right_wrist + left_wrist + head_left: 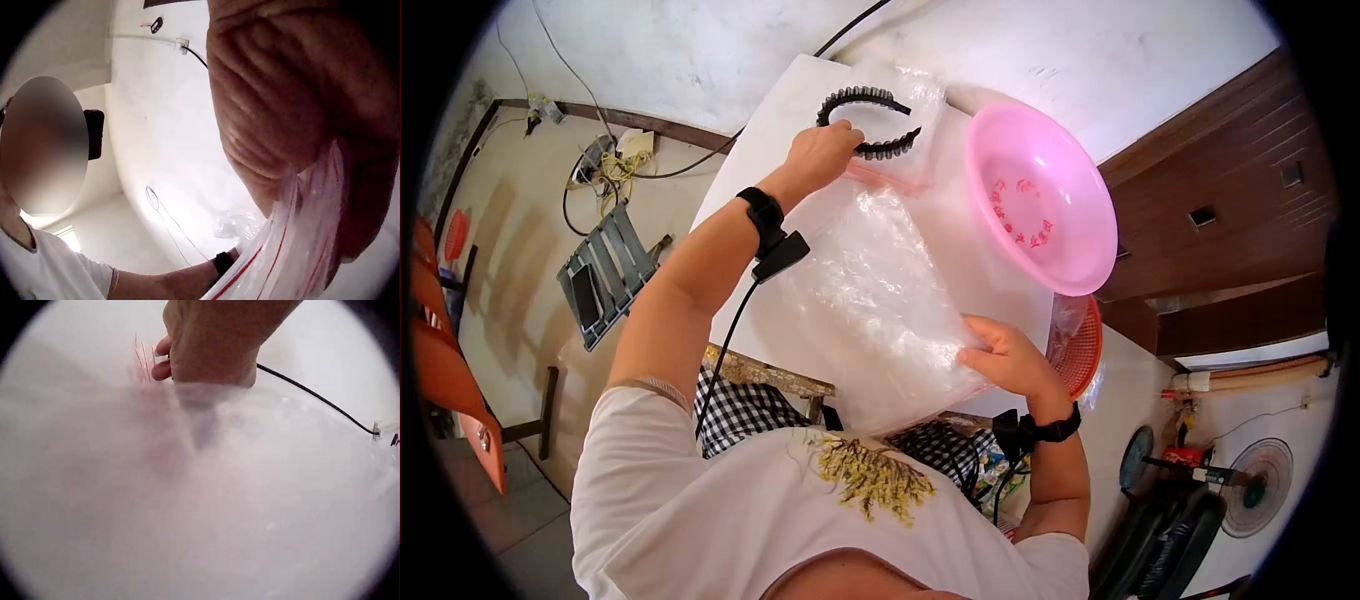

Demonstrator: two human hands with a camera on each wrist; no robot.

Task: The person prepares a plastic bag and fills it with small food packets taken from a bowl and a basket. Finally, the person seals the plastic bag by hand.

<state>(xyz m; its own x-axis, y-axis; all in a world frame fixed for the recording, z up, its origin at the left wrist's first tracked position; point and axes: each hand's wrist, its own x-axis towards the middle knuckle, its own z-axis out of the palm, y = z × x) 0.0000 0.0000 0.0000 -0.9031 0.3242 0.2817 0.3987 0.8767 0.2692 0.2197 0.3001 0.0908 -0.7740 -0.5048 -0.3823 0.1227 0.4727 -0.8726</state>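
Note:
My left hand (825, 152) grips a black headband (862, 94) with a ridged, greyish outer edge at the middle of its curve. The headband's two ends face right, over clear plastic at the table's far end. My right hand (1012, 362) pinches the edge of a large clear plastic bag (870, 290), which spreads between both arms. In the right wrist view, gathered zip bags with red lines (319, 206) come out between thumb and fingers of the right hand (281, 106). Hazy plastic (187, 506) covers most of the left wrist view, below the left hand (209, 347).
A pink basin (1040, 200) with red print stands on the white table (745, 215), right of the bags. Below it is a red basket (1082, 350) with clear plastic. A slatted stool (608, 265) bearing a phone stands left. Fans (1260, 485) are at right.

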